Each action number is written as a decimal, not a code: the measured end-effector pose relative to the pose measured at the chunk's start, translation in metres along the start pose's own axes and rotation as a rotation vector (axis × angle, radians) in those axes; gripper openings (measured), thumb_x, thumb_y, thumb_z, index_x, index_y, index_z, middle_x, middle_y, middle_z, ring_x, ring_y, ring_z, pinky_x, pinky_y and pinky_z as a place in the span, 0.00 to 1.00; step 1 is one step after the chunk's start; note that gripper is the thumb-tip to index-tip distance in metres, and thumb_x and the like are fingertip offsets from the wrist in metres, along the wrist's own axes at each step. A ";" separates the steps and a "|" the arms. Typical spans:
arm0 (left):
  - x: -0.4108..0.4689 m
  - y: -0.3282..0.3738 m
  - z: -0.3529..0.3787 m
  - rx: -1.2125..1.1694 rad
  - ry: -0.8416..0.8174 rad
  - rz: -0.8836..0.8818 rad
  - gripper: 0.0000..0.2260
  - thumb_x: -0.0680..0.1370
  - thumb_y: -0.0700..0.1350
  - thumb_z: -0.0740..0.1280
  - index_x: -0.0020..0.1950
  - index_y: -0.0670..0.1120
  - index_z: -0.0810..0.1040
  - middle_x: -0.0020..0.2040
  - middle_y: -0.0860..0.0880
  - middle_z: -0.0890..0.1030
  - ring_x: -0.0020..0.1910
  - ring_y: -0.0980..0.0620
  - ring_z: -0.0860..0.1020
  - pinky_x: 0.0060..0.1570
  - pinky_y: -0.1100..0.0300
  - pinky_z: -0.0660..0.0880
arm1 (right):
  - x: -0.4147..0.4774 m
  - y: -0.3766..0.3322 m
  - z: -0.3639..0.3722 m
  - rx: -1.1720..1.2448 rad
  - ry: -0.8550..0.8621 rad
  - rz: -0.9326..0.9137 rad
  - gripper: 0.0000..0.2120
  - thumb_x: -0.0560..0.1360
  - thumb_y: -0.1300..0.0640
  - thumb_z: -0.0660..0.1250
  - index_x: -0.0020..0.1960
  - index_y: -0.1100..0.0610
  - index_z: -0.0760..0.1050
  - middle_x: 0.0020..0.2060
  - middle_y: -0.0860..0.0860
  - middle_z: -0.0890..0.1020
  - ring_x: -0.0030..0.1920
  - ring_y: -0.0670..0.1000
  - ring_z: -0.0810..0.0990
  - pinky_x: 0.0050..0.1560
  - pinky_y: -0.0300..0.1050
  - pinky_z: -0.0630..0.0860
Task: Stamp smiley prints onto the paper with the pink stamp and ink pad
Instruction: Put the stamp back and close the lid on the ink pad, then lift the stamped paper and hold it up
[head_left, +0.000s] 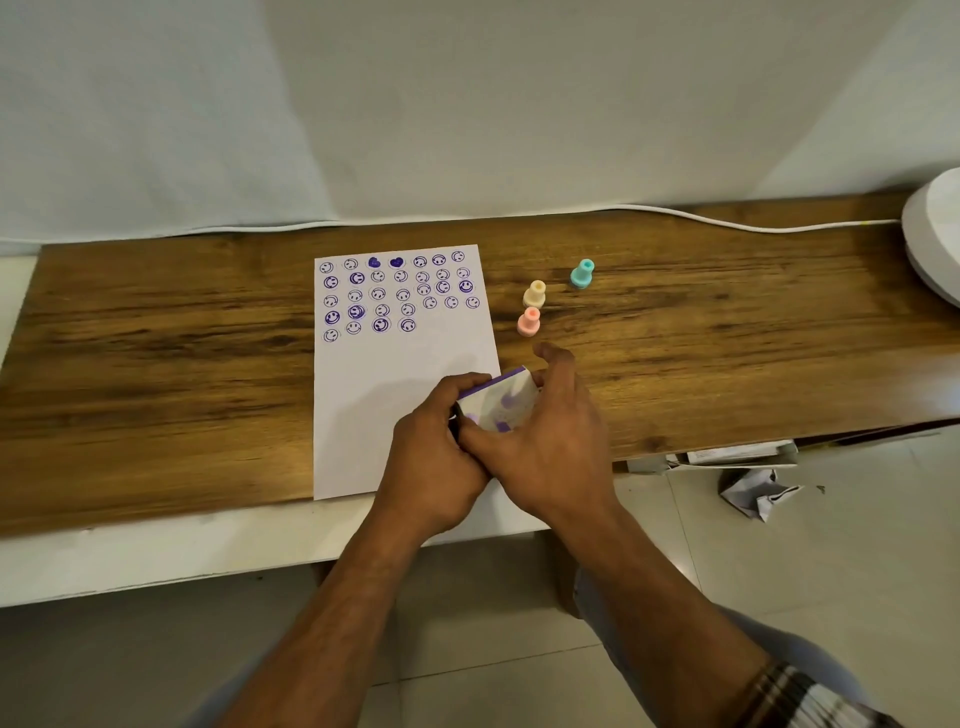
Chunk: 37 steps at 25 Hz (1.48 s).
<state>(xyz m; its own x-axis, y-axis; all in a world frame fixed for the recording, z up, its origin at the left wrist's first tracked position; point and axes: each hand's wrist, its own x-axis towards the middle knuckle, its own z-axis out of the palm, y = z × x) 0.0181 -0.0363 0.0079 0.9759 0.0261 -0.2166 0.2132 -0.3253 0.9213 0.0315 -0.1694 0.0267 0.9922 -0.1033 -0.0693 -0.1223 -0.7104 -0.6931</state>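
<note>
A white sheet of paper (374, 405) lies on the wooden table, its upper part covered with several rows of purple smiley prints. The pink stamp (529, 321) stands upright on the table just right of the paper, with nothing touching it. Both hands meet over the paper's lower right corner around a small white ink pad case (501, 399) with a purple edge and purple smudges. My left hand (434, 457) grips its left side. My right hand (545, 441) wraps its right side and front, fingers curled over it. I cannot see whether the case is open.
A yellow stamp (534, 294) and a teal stamp (582, 273) stand beyond the pink one. A white cable (675, 214) runs along the table's back edge to a white round object (935, 234) at the far right. Crumpled paper (756, 493) lies on the floor.
</note>
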 end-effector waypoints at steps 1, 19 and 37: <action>0.001 -0.001 0.000 -0.009 0.003 -0.009 0.29 0.70 0.40 0.80 0.66 0.58 0.75 0.54 0.64 0.81 0.53 0.71 0.79 0.46 0.76 0.75 | 0.001 0.000 0.000 0.004 -0.002 -0.003 0.50 0.63 0.34 0.78 0.76 0.51 0.61 0.65 0.51 0.79 0.62 0.54 0.78 0.57 0.55 0.82; 0.014 -0.011 -0.035 0.047 0.227 -0.117 0.32 0.73 0.44 0.79 0.73 0.55 0.71 0.62 0.55 0.81 0.50 0.59 0.83 0.45 0.68 0.77 | 0.065 0.066 -0.018 -0.309 0.093 0.235 0.51 0.68 0.37 0.79 0.80 0.54 0.55 0.76 0.57 0.69 0.75 0.61 0.67 0.70 0.61 0.71; 0.009 -0.027 -0.047 0.531 0.286 -0.335 0.42 0.78 0.62 0.67 0.84 0.48 0.50 0.83 0.44 0.60 0.81 0.40 0.60 0.77 0.41 0.63 | 0.008 0.016 0.042 -0.430 -0.244 -0.302 0.26 0.79 0.45 0.71 0.75 0.51 0.74 0.75 0.51 0.73 0.74 0.56 0.70 0.69 0.53 0.73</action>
<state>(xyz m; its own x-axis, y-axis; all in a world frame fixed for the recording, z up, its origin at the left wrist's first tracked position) 0.0230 0.0177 -0.0039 0.8510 0.4305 -0.3008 0.5247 -0.6732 0.5210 0.0383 -0.1522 -0.0152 0.9548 0.2754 -0.1121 0.2199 -0.9078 -0.3572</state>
